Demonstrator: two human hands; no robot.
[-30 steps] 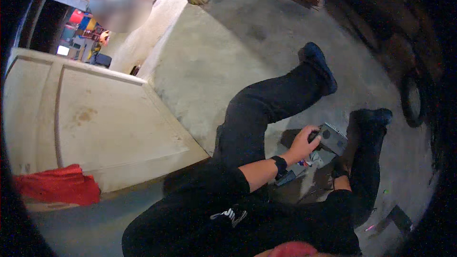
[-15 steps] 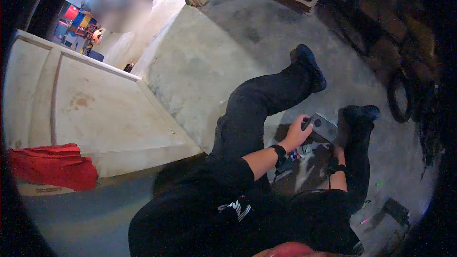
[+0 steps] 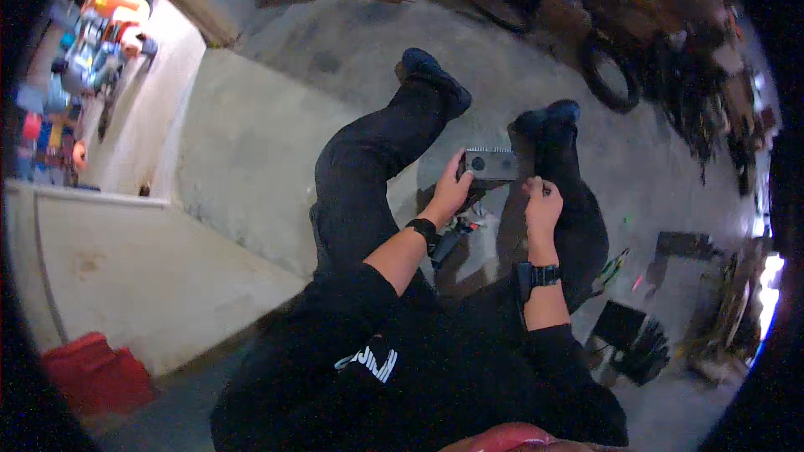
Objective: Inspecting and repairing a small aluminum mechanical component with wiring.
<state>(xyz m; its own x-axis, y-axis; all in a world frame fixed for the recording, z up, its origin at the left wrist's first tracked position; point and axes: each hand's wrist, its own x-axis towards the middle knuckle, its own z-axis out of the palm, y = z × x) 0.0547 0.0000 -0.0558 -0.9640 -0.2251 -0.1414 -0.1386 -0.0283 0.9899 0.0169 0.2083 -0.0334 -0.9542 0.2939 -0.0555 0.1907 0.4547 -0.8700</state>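
Grey box-shaped device (image 3: 491,164) sits at twelve o'clock from the person's lap, above the concrete floor (image 3: 251,159) between the two black-clad legs. Left hand (image 3: 450,192) grasps its left end, fingers wrapped around it. Right hand (image 3: 543,205) is just beside its lower right corner, fingers curled; whether they touch it cannot be told. Small tools (image 3: 459,230) lie at six o'clock of the device.

I see bright packages (image 3: 100,42) far off at the top left, stacked on shelves. They look orange, blue, white and red, but they are too blurry to tell apart. A flat black square thing (image 3: 618,324) lies on the floor at the lower right; I cannot tell if it is a screen.
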